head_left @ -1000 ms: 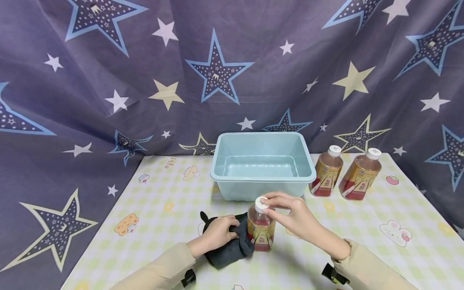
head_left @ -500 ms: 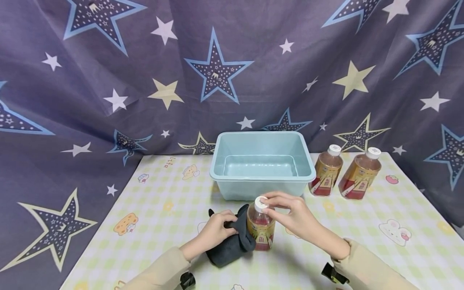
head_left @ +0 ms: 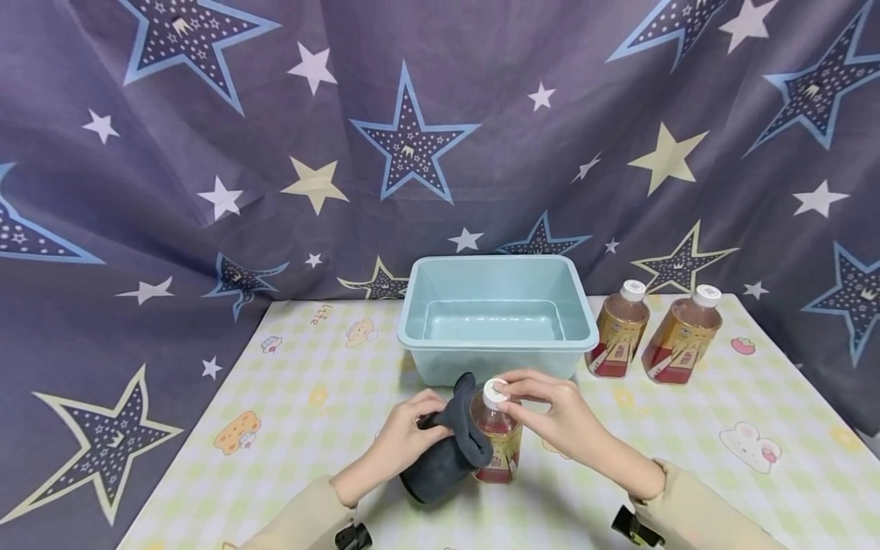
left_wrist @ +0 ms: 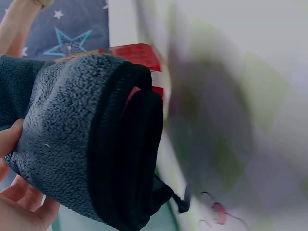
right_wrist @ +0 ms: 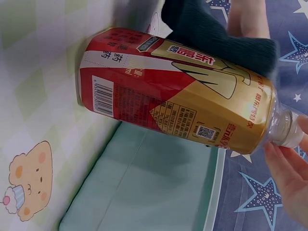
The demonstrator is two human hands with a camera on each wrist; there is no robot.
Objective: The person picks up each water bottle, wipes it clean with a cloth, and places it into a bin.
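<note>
My left hand [head_left: 406, 431] grips a folded dark grey cloth [head_left: 443, 454] against the left side of a plastic drink bottle [head_left: 500, 454]. In the left wrist view the cloth [left_wrist: 72, 130] looks fleecy, with black edging and a small loop hanging from it, and it hides most of the bottle. The fingers and thumb of my right hand [head_left: 557, 409] pinch the bottle's white cap [head_left: 493, 393]. Seen from the right wrist, the bottle [right_wrist: 178, 91] has a red and gold label, and the cloth [right_wrist: 221, 38] presses along its side.
A light blue plastic bin [head_left: 498, 344] stands behind the bottle. To its right are two similar bottles [head_left: 621, 328] with white caps. A checked tablecloth [head_left: 309, 443] covers the table, and a star-patterned curtain [head_left: 275, 114] hangs behind it.
My left hand has lifted and tilted the cloth upward beside the bottle, so its folded edge now stands near cap height. The right hand stays on the cap.
</note>
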